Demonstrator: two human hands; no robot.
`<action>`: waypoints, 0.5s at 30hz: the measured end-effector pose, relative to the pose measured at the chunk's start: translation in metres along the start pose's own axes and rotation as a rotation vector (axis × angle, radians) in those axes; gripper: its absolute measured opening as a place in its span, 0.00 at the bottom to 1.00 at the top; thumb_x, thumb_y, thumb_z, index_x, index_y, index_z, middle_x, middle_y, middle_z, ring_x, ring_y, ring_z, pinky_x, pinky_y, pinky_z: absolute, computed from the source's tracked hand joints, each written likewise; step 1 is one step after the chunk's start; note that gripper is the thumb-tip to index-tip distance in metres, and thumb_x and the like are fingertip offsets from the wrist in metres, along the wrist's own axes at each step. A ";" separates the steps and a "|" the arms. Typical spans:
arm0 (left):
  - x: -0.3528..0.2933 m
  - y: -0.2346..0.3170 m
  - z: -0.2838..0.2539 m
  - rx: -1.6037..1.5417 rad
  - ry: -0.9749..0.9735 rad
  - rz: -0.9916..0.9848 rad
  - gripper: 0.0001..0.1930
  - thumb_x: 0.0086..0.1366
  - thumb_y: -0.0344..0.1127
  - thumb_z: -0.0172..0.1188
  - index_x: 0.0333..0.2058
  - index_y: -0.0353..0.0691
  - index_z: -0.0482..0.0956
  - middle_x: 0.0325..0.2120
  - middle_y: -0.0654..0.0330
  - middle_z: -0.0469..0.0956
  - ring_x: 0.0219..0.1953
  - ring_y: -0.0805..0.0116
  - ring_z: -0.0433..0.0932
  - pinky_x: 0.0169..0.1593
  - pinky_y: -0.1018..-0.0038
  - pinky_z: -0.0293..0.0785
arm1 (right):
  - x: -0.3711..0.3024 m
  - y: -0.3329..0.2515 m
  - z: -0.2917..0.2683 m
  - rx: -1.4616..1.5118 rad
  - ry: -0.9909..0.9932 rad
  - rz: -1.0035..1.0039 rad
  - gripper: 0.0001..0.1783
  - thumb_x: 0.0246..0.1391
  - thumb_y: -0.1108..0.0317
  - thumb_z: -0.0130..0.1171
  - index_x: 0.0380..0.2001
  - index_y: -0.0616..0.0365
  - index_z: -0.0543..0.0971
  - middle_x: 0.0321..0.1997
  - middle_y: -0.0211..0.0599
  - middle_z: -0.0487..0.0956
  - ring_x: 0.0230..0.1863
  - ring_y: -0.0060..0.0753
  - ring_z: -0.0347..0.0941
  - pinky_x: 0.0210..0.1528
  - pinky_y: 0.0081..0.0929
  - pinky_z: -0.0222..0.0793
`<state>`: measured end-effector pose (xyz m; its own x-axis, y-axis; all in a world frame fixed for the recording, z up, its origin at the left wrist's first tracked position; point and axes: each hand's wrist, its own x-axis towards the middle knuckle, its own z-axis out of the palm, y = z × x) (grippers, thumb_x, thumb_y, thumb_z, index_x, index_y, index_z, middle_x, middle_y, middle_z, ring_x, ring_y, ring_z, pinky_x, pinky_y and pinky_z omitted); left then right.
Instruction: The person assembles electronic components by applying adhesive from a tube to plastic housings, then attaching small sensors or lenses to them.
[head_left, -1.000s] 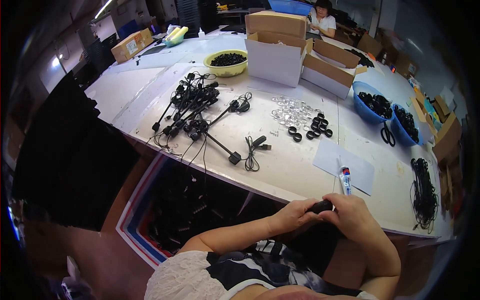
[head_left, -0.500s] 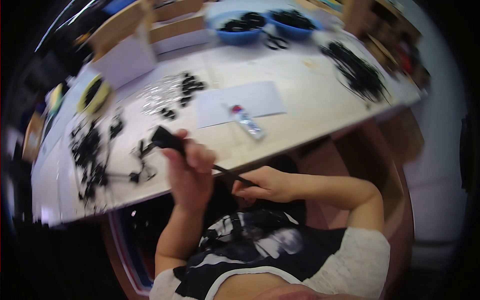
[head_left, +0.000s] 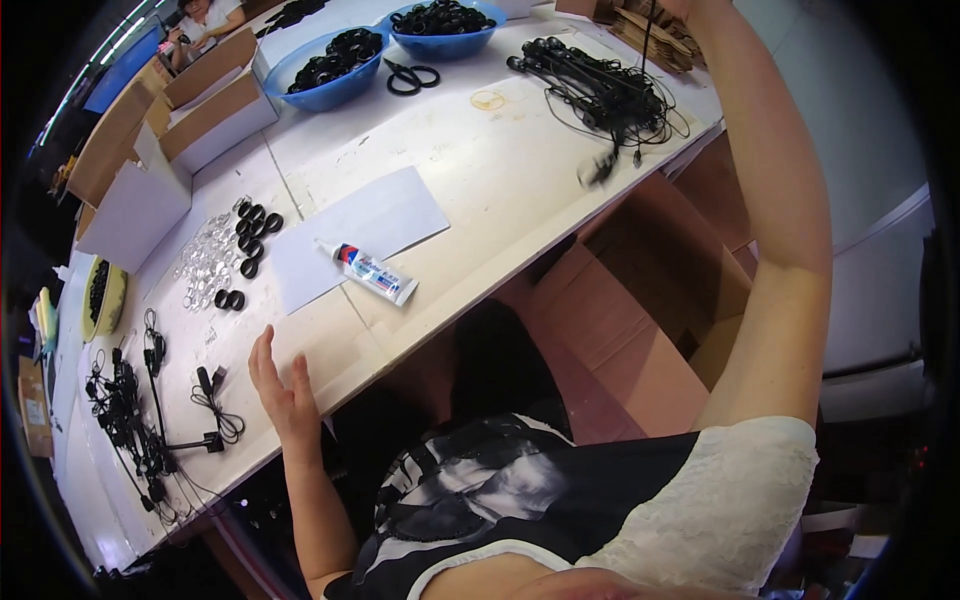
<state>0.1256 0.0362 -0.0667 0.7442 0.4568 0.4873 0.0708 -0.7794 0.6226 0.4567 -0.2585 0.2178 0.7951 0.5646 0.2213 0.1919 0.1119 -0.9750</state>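
My left hand [head_left: 283,388] rests at the near edge of the white worktop [head_left: 480,160], fingers spread loosely and empty, the palm just over the edge. Just beside it to my left lies a small coiled black cable [head_left: 215,405], and beyond that, further left, a tangled bunch of black cabled parts [head_left: 125,420].

A little further in, ahead of my left hand, a glue tube [head_left: 377,275] with a blue and red label lies on its side, its capped end on the corner of a white sheet of paper [head_left: 355,235]. To the left of the sheet sit a cluster of small clear pieces [head_left: 205,262] and a handful of black rings [head_left: 252,235] touching that cluster.

My right arm stretches up and away along the right side, over the far right of the worktop. My right hand passes out of the top of the view, so I cannot tell how it is set; a thin black cable [head_left: 645,80] hangs down from it, its end dangling blurred near the edge of the worktop beside a pile of black cabled parts [head_left: 600,85].

Further off are black scissors [head_left: 410,75], two blue bowls [head_left: 335,70] filled with black parts, and open cardboard boxes [head_left: 205,100]. At the far left a yellow bowl [head_left: 100,300] holds more black parts.
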 end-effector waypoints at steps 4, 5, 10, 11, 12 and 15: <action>-0.004 -0.008 -0.002 -0.004 0.022 -0.029 0.21 0.59 0.27 0.50 0.51 0.32 0.63 0.48 0.50 0.66 0.53 0.56 0.63 0.56 0.67 0.56 | 0.014 -0.001 -0.008 -0.435 0.338 -0.292 0.19 0.58 0.60 0.42 0.15 0.55 0.66 0.13 0.28 0.65 0.12 0.19 0.57 0.14 0.17 0.50; -0.005 -0.008 -0.002 -0.006 0.022 -0.029 0.21 0.59 0.27 0.50 0.51 0.32 0.63 0.48 0.50 0.66 0.53 0.56 0.63 0.56 0.67 0.56 | 0.016 -0.001 -0.012 -0.436 0.338 -0.292 0.19 0.58 0.60 0.42 0.15 0.55 0.66 0.13 0.28 0.65 0.12 0.19 0.57 0.14 0.17 0.50; -0.003 -0.004 -0.001 -0.047 -0.001 -0.074 0.19 0.58 0.26 0.48 0.50 0.31 0.64 0.47 0.50 0.67 0.51 0.57 0.65 0.55 0.68 0.58 | 0.064 0.039 -0.102 -0.612 0.327 -0.692 0.14 0.54 0.65 0.48 0.21 0.63 0.73 0.14 0.30 0.68 0.13 0.26 0.60 0.18 0.19 0.56; -0.003 -0.004 -0.002 -0.042 0.001 -0.079 0.19 0.58 0.26 0.48 0.50 0.31 0.64 0.47 0.50 0.67 0.51 0.57 0.65 0.55 0.68 0.58 | 0.068 0.057 -0.103 -0.607 0.322 -0.690 0.14 0.54 0.65 0.48 0.21 0.63 0.73 0.14 0.30 0.68 0.13 0.26 0.60 0.18 0.19 0.56; -0.004 -0.004 -0.002 -0.043 -0.001 -0.080 0.19 0.58 0.27 0.48 0.49 0.31 0.64 0.47 0.50 0.67 0.51 0.57 0.65 0.55 0.68 0.58 | 0.066 0.075 -0.106 -0.779 0.357 -0.706 0.13 0.53 0.65 0.50 0.23 0.65 0.73 0.16 0.33 0.71 0.15 0.29 0.64 0.20 0.22 0.59; -0.006 -0.004 -0.002 -0.016 0.003 -0.067 0.18 0.59 0.28 0.49 0.49 0.30 0.65 0.46 0.50 0.67 0.50 0.57 0.65 0.54 0.68 0.59 | 0.057 0.153 -0.123 -1.144 0.468 -0.550 0.15 0.54 0.57 0.47 0.36 0.54 0.77 0.28 0.38 0.78 0.31 0.40 0.74 0.37 0.35 0.67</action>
<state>0.1202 0.0371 -0.0707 0.7364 0.5091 0.4455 0.1102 -0.7401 0.6635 0.6018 -0.3096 0.0841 0.5363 0.3130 0.7839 0.7315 -0.6357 -0.2466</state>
